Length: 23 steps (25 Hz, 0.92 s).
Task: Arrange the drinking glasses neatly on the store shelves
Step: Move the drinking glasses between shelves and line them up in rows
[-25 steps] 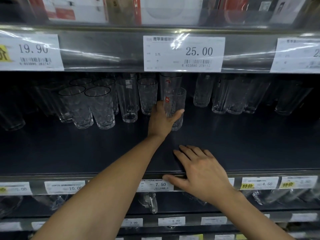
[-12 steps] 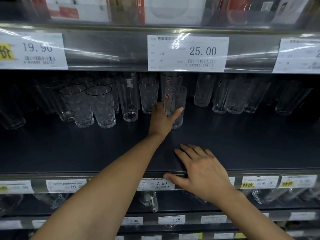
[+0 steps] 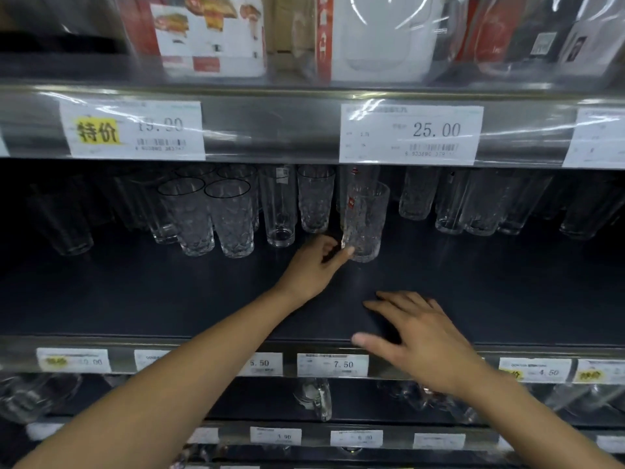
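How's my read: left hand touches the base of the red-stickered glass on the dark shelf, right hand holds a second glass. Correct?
No. In the head view the right hand holds nothing; it is spread open over the front edge of the dark shelf. The left hand does touch the base of the red-stickered glass.

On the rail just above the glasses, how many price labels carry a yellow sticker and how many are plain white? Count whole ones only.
White price labels with a yellow sticker: 1
Plain white price labels: 1
Total: 2
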Each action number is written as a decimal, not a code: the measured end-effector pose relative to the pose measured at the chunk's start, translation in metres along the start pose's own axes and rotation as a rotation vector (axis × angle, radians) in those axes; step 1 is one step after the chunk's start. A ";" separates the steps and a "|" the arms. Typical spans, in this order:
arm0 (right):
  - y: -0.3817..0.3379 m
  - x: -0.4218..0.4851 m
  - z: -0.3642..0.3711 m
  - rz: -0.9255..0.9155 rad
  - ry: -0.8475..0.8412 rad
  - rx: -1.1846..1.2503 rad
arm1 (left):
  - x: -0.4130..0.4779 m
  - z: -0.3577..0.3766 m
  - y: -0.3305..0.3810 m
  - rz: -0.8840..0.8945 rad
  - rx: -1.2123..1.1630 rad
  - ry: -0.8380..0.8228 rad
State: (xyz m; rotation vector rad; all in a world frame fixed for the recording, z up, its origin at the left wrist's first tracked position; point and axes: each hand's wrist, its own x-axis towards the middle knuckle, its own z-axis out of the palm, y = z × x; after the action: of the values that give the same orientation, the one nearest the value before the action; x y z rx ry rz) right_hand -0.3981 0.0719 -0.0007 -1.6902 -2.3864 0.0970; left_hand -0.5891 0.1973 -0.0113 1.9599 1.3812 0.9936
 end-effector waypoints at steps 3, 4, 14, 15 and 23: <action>-0.012 0.020 -0.020 0.038 0.057 0.308 | -0.023 -0.048 -0.033 0.092 0.386 -0.248; -0.020 0.031 -0.026 0.017 0.116 0.306 | -0.032 -0.062 -0.038 0.095 0.443 -0.308; -0.097 0.199 -0.044 0.179 0.169 -0.104 | -0.077 -0.114 -0.061 0.007 0.697 -0.462; -0.099 0.208 -0.043 0.237 0.166 -0.106 | -0.077 -0.113 -0.062 0.010 0.691 -0.459; -0.089 0.240 -0.027 0.346 0.281 -0.135 | -0.075 -0.114 -0.060 -0.006 0.669 -0.485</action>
State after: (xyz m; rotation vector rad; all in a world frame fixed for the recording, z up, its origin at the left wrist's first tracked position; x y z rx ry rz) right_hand -0.5501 0.2650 0.0744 -2.0123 -1.9212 -0.2373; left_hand -0.7297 0.1474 -0.0105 2.4348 1.5311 -0.0030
